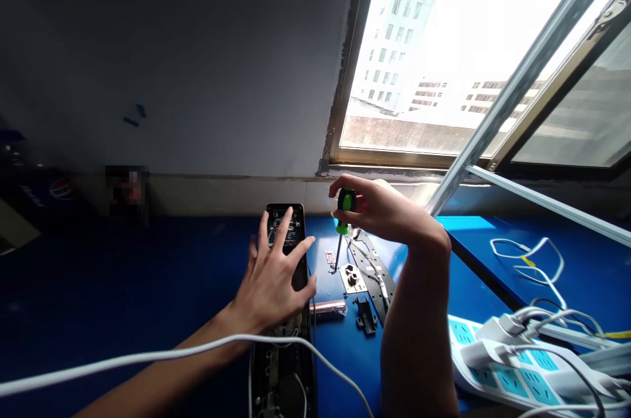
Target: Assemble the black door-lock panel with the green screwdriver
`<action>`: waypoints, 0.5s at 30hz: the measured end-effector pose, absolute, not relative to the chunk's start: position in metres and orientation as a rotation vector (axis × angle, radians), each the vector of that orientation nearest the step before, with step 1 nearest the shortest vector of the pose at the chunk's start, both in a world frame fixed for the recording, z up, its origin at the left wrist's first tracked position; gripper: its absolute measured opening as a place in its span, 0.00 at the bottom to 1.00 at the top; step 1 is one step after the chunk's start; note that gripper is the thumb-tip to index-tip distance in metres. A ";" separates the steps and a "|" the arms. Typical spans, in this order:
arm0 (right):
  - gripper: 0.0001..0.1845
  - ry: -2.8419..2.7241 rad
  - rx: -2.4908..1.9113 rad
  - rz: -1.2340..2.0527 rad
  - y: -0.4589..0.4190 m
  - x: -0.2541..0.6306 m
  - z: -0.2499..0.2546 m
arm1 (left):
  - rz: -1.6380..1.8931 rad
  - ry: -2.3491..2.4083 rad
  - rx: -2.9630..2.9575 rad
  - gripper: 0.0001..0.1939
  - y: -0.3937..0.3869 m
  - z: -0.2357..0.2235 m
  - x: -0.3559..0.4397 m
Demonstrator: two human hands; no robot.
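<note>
- The open black casing (309, 375) is being supported by the blue table (148, 286), left of the loose parts. Its far half is being covered by the left hand (275, 281), fingers spread wide, nothing visibly being gripped; whether pressure is being applied cannot be told.
- The green-and-black screwdriver (347, 204) is being held by the right hand (378, 211), fingers closed around the handle, shaft pointing down.
- The tip is being directed at small screws (332, 269); contact cannot be confirmed. Screws could be scattered if the tip were swept sideways.
- The exposed circuit board (296, 225) is being overlain by fingers; components could be damaged by heavy pressing.
- The left forearm is being crossed in view by a white cord (197, 344); the casing could be shifted if the cord were snagged.
- The copper-coloured cylinder (329, 309) is being left unrestrained just right of the casing; rolling could be caused by a knock.
</note>
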State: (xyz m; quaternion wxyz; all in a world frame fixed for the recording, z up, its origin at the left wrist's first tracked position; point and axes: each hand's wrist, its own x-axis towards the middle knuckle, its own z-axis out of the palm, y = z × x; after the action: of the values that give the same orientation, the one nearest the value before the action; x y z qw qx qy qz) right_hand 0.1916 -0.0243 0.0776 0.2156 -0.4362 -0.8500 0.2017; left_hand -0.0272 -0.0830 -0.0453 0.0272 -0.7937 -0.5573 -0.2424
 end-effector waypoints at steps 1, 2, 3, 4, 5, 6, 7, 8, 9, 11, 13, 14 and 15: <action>0.11 -2.363 -1.205 0.534 -0.025 0.188 0.078 | -0.808 -1.734 -2.451 0.31 -0.085 -0.047 -0.026; 0.10 -2.369 -1.198 0.513 -0.025 0.185 0.078 | -0.862 -1.736 -2.455 0.30 -0.085 -0.047 -0.025; 0.10 -2.378 -1.191 0.506 -0.025 0.182 0.078 | -0.909 -1.735 -2.457 0.30 -0.084 -0.046 -0.025; 0.09 -2.388 -1.184 0.510 -0.025 0.180 0.078 | -0.945 -1.730 -2.462 0.29 -0.083 -0.045 -0.025; 0.09 -2.398 -1.182 0.518 -0.025 0.178 0.078 | -0.967 -1.728 -2.465 0.27 -0.081 -0.044 -0.026; 0.09 -2.405 -1.183 0.526 -0.025 0.176 0.077 | -0.978 -1.730 -2.467 0.26 -0.080 -0.042 -0.028; 0.09 -2.411 -1.183 0.530 -0.025 0.175 0.077 | -0.983 -1.733 -2.467 0.26 -0.077 -0.041 -0.030; 0.09 -2.415 -1.182 0.529 -0.025 0.175 0.077 | -0.986 -1.735 -2.466 0.26 -0.074 -0.041 -0.033; 0.09 -2.418 -1.180 0.524 -0.025 0.174 0.077 | -0.988 -1.733 -2.464 0.25 -0.071 -0.041 -0.036; 0.09 -2.418 -1.177 0.510 -0.025 0.174 0.078 | -1.010 -1.727 -2.445 0.26 -0.063 -0.041 -0.042; 0.09 -2.417 -1.176 0.509 -0.024 0.173 0.077 | -1.048 -1.722 -2.406 0.25 -0.052 -0.043 -0.049; 0.09 -2.417 -1.176 0.512 -0.022 0.173 0.077 | -1.070 -1.721 -2.381 0.24 -0.046 -0.044 -0.052; 0.09 -2.416 -1.175 0.518 -0.021 0.172 0.076 | -1.081 -1.716 -2.367 0.23 -0.040 -0.045 -0.054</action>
State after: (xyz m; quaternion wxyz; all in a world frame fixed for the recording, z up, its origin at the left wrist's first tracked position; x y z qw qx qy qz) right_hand 0.1720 -0.0209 0.0759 0.2013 -0.4205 -0.8650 0.1855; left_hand -0.0543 -0.0399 -0.0445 0.0123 -0.7592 -0.5506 -0.3469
